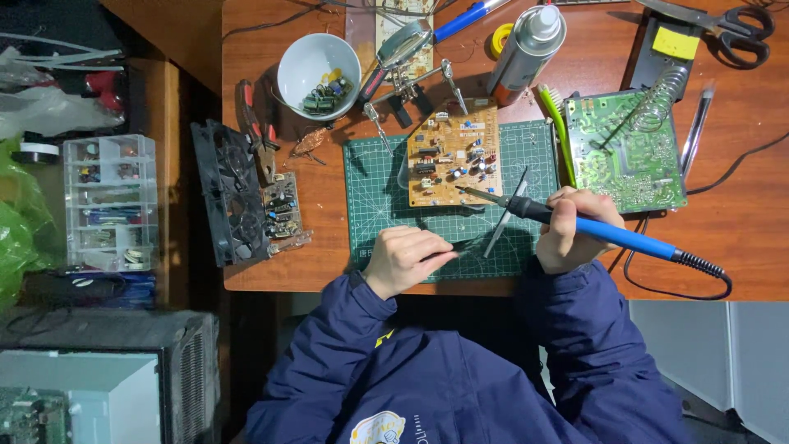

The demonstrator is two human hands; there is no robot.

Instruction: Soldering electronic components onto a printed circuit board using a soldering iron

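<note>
The left hand rests on the green cutting mat, its fingers pressed together around a thin dark tool, maybe tweezers. Just beyond these fingers lies the tan circuit board. The right hand has its fingers closed around the blue soldering iron; the tip points at the board's lower edge.

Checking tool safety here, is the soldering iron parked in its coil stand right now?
No, the right hand holds the blue-handled soldering iron over the green cutting mat, while the coil stand sits empty.
</note>
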